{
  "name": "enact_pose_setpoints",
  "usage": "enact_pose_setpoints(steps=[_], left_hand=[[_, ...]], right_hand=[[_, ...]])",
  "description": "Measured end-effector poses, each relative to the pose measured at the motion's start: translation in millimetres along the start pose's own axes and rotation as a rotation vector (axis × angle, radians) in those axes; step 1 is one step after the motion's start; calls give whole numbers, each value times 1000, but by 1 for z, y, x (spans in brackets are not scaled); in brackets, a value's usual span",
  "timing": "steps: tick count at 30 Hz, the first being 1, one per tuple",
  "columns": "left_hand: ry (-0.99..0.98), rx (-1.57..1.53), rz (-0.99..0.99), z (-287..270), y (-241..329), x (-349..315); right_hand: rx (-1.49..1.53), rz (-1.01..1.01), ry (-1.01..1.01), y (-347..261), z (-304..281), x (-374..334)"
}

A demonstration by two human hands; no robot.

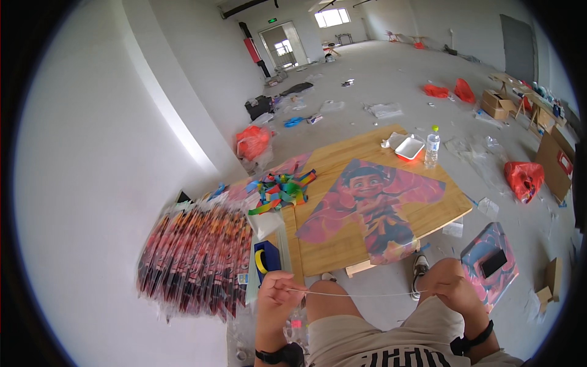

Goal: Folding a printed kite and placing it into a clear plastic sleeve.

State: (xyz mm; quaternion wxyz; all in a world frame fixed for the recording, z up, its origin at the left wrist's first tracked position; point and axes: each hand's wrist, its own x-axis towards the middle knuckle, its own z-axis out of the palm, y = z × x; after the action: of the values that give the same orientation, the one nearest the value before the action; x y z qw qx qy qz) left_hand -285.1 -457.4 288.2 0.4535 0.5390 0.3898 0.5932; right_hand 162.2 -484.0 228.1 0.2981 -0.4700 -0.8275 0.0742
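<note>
Above my lap, a thin pale strand [361, 295], string or slender rod, stretches between my two hands and sags slightly. My left hand [278, 300] pinches one end, its other fingers curled. The far end is in the closed fingers of my right hand [449, 292], partly hidden by the hand itself. Beyond them, a kite [385, 211] printed with a cartoon figure lies flat on the wooden table [333, 153], its lower tip over the near edge. Beside my left hand is a blue tape dispenser [273, 255] with a yellow roll.
Packaged kites [195, 257] are stacked at the left, with rainbow ribbons [282, 191] on the table's left side. A bottle [432, 147] and a white-and-red tray [409, 147] stand at its far edge. On the right lies another printed piece [480, 251] bearing a black object.
</note>
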Motion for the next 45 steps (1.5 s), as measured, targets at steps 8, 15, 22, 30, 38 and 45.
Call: enact_pose_setpoints(steps=[8, 15, 22, 30, 38, 45], left_hand=[[68, -276, 36, 58, -51, 105], [-44, 125, -14, 86, -140, 253], [-108, 613, 31, 98, -276, 357], [-210, 899, 165, 118, -387, 406], [-273, 1029, 415, 124, -442, 430], [-250, 1101, 359, 132, -436, 424]], right_hand=[[442, 357, -316, 11, 31, 0], [449, 21, -347, 35, 59, 61], [578, 202, -352, 105, 150, 130], [182, 409, -497, 168, 188, 190], [23, 131, -221, 211, 237, 181], [146, 154, -236, 218, 207, 191]])
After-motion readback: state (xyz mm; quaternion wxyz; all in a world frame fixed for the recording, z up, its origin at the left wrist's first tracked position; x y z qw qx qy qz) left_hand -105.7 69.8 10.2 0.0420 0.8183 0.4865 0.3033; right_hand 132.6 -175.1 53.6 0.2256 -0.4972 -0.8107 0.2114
